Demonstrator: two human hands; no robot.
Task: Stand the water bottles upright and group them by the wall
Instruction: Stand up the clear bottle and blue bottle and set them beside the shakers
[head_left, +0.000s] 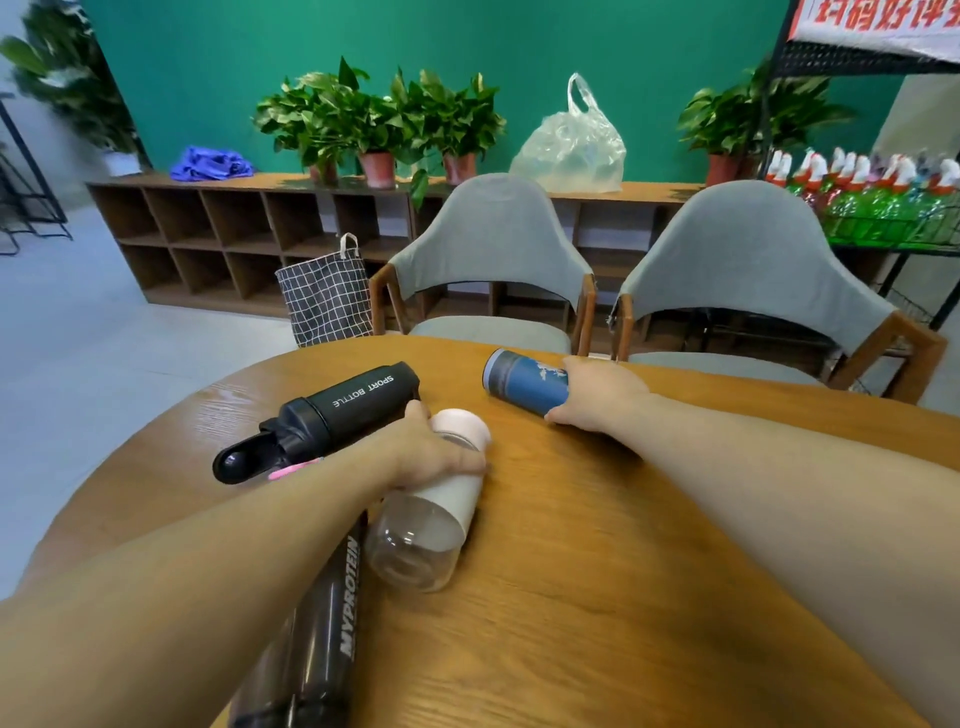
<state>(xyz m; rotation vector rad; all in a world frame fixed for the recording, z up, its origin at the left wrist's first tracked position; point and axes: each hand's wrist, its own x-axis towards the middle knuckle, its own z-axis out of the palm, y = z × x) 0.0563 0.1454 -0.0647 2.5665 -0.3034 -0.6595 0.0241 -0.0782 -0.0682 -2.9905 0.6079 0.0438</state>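
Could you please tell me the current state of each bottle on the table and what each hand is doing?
Blue bottle: lying on its side, gripped by the right hand.
Clear bottle with pink cap: lying on its side, gripped by the left hand.
Black sport bottle: lying on its side, flip lid open, not held.
Dark MYPROTEIN bottle: lying on its side under the left forearm, not held.

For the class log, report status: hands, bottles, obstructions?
Left hand gripping clear bottle; right hand on blue bottle. All four bottles lying down. Black sport bottle close beside left hand.
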